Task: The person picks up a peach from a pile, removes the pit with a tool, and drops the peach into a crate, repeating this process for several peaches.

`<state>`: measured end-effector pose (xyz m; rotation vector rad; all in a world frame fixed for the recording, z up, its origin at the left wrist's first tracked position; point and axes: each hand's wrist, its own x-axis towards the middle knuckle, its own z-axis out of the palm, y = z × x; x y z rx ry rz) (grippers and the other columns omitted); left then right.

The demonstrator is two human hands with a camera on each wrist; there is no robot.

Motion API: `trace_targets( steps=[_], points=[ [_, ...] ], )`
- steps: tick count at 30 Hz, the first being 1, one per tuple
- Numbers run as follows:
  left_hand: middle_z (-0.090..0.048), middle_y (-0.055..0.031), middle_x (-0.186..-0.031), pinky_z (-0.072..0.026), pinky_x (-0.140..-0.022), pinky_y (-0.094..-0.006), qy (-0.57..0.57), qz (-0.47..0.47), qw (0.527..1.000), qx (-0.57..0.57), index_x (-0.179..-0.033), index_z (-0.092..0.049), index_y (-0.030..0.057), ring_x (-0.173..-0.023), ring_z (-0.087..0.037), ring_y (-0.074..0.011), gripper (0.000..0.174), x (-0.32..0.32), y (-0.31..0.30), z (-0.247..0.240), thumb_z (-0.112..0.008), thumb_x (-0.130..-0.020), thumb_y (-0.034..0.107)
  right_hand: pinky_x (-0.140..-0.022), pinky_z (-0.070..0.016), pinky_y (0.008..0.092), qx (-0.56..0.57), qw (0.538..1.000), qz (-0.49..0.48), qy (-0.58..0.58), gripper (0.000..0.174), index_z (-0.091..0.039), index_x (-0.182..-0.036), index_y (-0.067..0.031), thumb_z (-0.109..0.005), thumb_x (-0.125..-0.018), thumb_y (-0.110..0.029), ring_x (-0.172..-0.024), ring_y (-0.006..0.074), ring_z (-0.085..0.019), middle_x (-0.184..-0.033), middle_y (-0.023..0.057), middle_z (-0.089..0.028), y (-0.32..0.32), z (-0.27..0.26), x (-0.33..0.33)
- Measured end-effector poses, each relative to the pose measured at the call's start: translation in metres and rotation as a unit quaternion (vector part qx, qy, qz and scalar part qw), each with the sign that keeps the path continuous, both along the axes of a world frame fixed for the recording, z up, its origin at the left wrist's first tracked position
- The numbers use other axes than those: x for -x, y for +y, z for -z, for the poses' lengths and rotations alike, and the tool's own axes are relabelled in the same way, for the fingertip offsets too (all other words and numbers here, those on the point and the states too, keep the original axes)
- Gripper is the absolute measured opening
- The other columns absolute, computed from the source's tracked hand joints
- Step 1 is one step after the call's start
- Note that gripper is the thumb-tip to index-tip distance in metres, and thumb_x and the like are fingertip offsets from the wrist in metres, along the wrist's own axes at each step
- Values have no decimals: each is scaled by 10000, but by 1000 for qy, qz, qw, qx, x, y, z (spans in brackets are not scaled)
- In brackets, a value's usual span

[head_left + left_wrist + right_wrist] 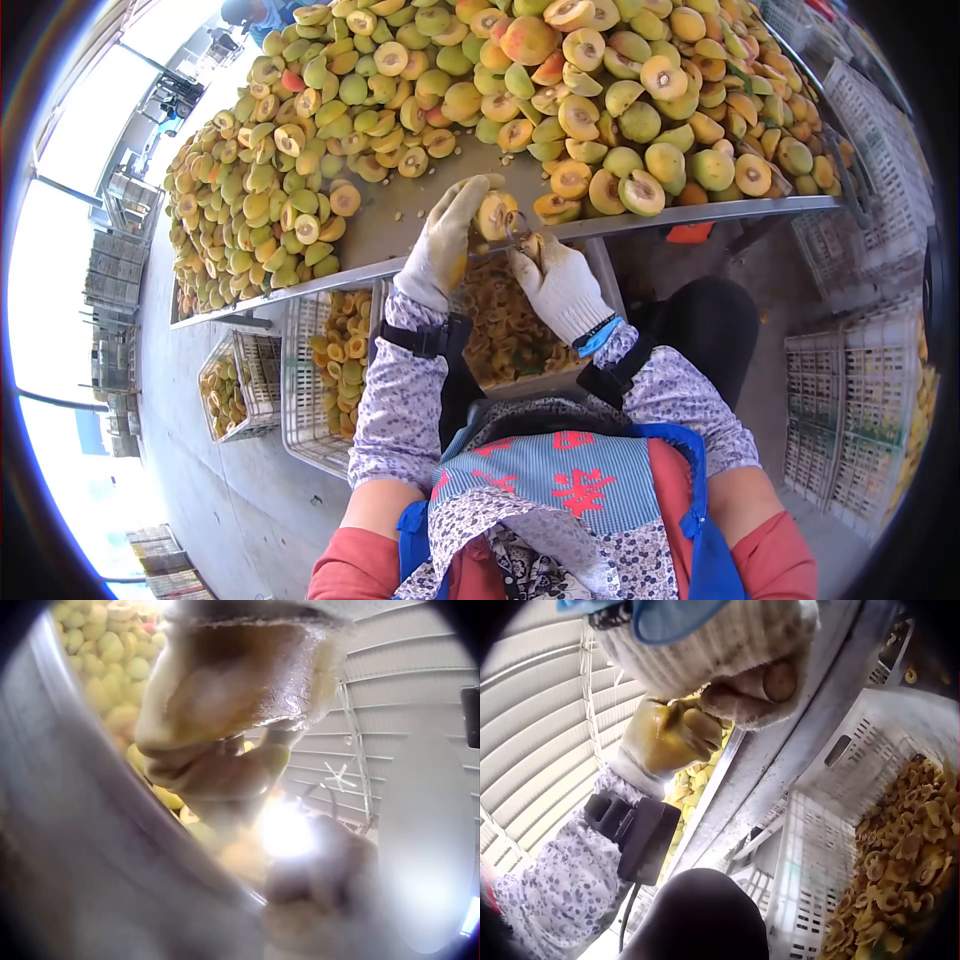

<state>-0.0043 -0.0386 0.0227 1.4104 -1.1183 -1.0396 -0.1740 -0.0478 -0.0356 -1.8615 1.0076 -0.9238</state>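
In the head view the gloved left hand holds a halved yellow fruit at the table's front edge, its cut face toward the right hand. The gloved right hand grips a small tool with a metal loop, and the loop lies against the fruit. From the right wrist view, the round end of a handle sticks out of the right hand, with the stained left glove beside it. The left wrist view shows the left hand close up; glare hides the fruit's details.
Piles of halved fruit cover much of the metal table. Below its edge stand a crate of fruit scraps and a white crate of fruit halves. Another small crate is at the left, with stacked crates at the right.
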Motion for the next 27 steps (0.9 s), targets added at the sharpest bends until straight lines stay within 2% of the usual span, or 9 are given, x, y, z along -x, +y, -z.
trace_targets(
  steps=[2,5,9,12,16,21,22,25,27],
  points=[
    [-682,-110,-1091,-525,-876,-283,-61,27,997,48,-1194,-636,-27,-988,-651,-169,480,3,5,8,-312,-1111,317,-708,-523,488,-23,1000,-6,8,302,-596,-1028,17,-599,-962,-278,-851,471,-646,-838,264,-666,4,-6,-3],
    [-677,-96,-1071,-486,-917,-286,114,-32,993,29,-1155,-673,-23,-968,-626,-167,503,17,14,11,-398,-1087,392,-703,-525,495,-28,1000,-13,2,307,-598,-1028,18,-596,-965,-283,-847,473,-648,-853,274,-667,9,-6,-8],
    [-695,-99,-1001,-486,-888,-289,33,-84,990,112,-1116,-676,-30,-933,-622,-159,558,31,21,19,-355,-1092,427,-697,-526,494,-27,999,-22,-41,314,-603,-1041,16,-595,-968,-288,-845,476,-649,-865,282,-668,18,-5,-11],
    [-696,-98,-967,-484,-862,-289,48,-121,985,114,-1077,-687,-32,-893,-621,-162,589,33,21,27,-342,-1092,445,-697,-527,488,-49,996,-27,-67,318,-604,-1052,17,-592,-971,-290,-847,475,-651,-860,279,-669,21,1,-13],
    [-696,-88,-925,-486,-838,-291,44,-144,983,108,-1007,-709,-28,-858,-621,-161,614,34,21,28,-346,-1088,461,-720,-527,488,-79,995,-62,-13,314,-605,-1049,21,-589,-974,-283,-875,466,-654,-879,279,-674,20,-11,-5],
    [-695,-94,-872,-495,-802,-290,-69,-95,989,92,-961,-722,-35,-824,-631,-162,661,20,22,29,-358,-1069,506,-766,-531,472,-133,984,-84,85,309,-614,-1066,29,-576,-980,-266,-912,454,-659,-924,276,-683,23,-20,-2],
    [-695,-103,-863,-498,-797,-289,-88,-89,988,85,-964,-722,-42,-817,-637,-164,677,19,22,28,-360,-1061,523,-772,-532,468,-143,984,-101,41,314,-617,-1073,30,-573,-982,-268,-914,452,-661,-930,275,-685,24,-12,-4],
    [-682,-109,-861,-510,-789,-300,-54,-99,993,35,-1036,-694,-55,-803,-636,-180,688,14,25,31,-373,-1053,554,-787,-532,458,-166,976,-131,-45,328,-626,-1085,32,-565,-985,-274,-920,445,-666,-942,274,-687,26,13,-12],
    [-675,-107,-847,-507,-757,-293,115,-167,978,55,-1069,-679,-52,-784,-628,-174,656,27,27,30,-369,-1066,526,-796,-530,455,-169,977,-123,-40,337,-631,-1084,34,-561,-987,-281,-929,441,-666,-945,275,-687,26,13,-16]
  ],
)
